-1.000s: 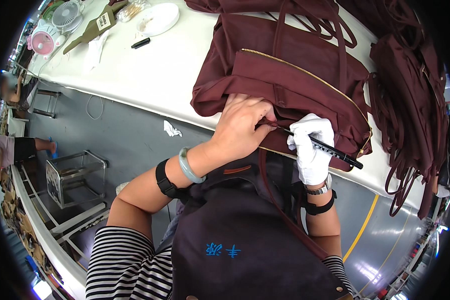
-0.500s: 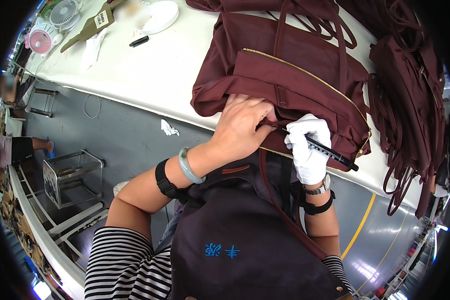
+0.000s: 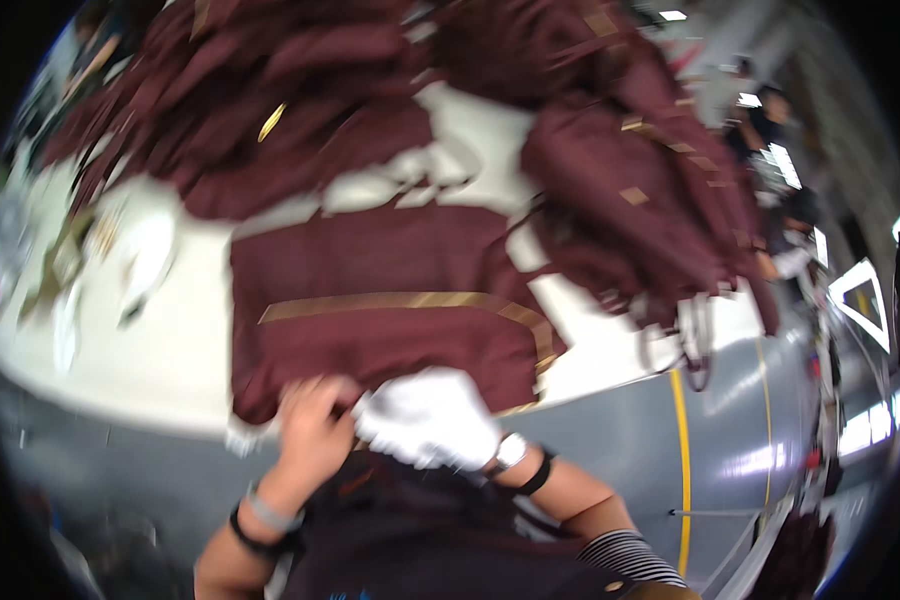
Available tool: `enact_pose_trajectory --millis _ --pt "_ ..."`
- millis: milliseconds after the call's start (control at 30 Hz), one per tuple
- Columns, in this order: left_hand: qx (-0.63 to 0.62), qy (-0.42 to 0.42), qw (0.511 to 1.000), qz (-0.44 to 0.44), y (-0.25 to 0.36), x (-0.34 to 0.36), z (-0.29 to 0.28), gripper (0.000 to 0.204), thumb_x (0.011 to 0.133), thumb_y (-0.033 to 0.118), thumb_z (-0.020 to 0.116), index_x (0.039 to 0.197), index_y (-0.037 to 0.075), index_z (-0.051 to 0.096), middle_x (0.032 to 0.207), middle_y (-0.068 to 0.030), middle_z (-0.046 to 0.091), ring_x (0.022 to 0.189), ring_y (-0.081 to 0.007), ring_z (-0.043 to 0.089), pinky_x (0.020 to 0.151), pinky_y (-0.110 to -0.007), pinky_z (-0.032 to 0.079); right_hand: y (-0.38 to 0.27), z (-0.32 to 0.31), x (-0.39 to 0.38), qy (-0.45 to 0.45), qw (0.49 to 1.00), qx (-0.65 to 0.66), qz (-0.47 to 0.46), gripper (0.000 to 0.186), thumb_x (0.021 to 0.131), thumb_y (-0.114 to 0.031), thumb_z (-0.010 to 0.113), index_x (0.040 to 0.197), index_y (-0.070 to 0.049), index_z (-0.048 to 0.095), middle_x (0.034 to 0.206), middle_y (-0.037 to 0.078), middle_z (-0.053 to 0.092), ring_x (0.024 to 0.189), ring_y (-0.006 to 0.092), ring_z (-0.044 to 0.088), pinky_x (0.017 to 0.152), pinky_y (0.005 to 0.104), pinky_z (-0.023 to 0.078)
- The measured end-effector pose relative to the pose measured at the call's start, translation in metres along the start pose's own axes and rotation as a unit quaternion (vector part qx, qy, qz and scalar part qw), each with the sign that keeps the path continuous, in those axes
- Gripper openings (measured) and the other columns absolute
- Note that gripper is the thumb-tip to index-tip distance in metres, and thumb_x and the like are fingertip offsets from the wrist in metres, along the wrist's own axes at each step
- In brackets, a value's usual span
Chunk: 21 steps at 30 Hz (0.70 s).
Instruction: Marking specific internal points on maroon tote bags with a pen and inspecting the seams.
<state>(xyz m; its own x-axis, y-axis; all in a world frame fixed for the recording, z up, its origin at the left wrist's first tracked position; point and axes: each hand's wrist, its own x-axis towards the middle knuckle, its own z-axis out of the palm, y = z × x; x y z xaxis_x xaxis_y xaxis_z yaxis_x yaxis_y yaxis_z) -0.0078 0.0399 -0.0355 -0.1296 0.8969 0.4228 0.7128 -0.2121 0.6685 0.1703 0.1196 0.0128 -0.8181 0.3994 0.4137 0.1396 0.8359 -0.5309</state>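
Observation:
A maroon fabric bag [image 3: 370,255] with a gold zipper [image 3: 410,300] lies across the table's near edge, in front of me. My bare left hand [image 3: 315,420] is closed at the bag's near edge, gripping its fabric. Close beside it, my white-gloved right hand [image 3: 430,420] is curled, its fingertips near the left hand at the same edge. Motion blur hides what the gloved fingers hold, and no pen can be made out now.
More maroon bags are heaped at the far left [image 3: 290,110] and the right [image 3: 630,200] of the white table [image 3: 185,370]. Blurred small items, including a white round thing [image 3: 148,245], sit on the left. A yellow line [image 3: 682,450] marks the grey floor.
My view has swung to the right and up, blurring the picture and showing more of the table. The black pen seen in my right hand earlier no longer shows. Both hands stay together at the bag's edge.

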Motion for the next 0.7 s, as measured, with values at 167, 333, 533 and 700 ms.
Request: enact_pose_trajectory --millis 167,333,533,700 --pt "0.008 -0.007 0.998 -0.059 0.001 -0.001 -0.005 0.02 0.064 0.001 0.068 0.083 0.006 0.064 0.082 -0.0139 0.063 0.086 -0.0362 0.059 0.082 -0.045 0.042 -0.001 0.004 0.002 -0.016 0.989 -0.107 -0.098 0.032 0.081 -0.019 0.064 0.113 -0.016 0.059 0.094 0.003 0.061 0.083 0.0227 0.063 0.067 0.0344 0.05" --pt "-0.012 0.014 0.998 -0.054 -0.003 -0.005 -0.001 0.017 0.064 0.004 0.071 0.08 0.006 0.065 0.08 -0.0125 0.065 0.084 -0.034 0.06 0.083 -0.043 0.042 0.01 0.009 -0.01 -0.005 0.987 -0.117 -0.112 0.038 0.081 -0.023 0.068 0.117 -0.016 0.059 0.096 0.005 0.064 0.08 0.0218 0.065 0.064 0.0323 0.049" --pt "-0.014 0.015 0.998 -0.058 0.0 -0.002 -0.001 0.016 0.064 0.006 0.072 0.079 0.006 0.065 0.079 -0.012 0.065 0.082 -0.0332 0.06 0.082 -0.042 0.042 0.006 0.009 -0.012 -0.007 0.992 -0.085 -0.088 0.038 0.078 -0.013 0.064 0.116 -0.014 0.058 0.097 0.004 0.062 0.081 0.0245 0.063 0.066 0.0355 0.05" --pt "-0.007 0.013 0.998 -0.068 0.0 -0.003 -0.001 0.016 0.065 0.007 0.072 0.079 0.006 0.065 0.078 -0.012 0.065 0.081 -0.033 0.06 0.082 -0.042 0.042 0.008 0.008 -0.012 -0.036 0.987 -0.119 -0.099 0.037 0.081 -0.022 0.068 0.117 -0.016 0.06 0.106 0.006 0.066 0.081 0.0245 0.066 0.066 0.034 0.052"
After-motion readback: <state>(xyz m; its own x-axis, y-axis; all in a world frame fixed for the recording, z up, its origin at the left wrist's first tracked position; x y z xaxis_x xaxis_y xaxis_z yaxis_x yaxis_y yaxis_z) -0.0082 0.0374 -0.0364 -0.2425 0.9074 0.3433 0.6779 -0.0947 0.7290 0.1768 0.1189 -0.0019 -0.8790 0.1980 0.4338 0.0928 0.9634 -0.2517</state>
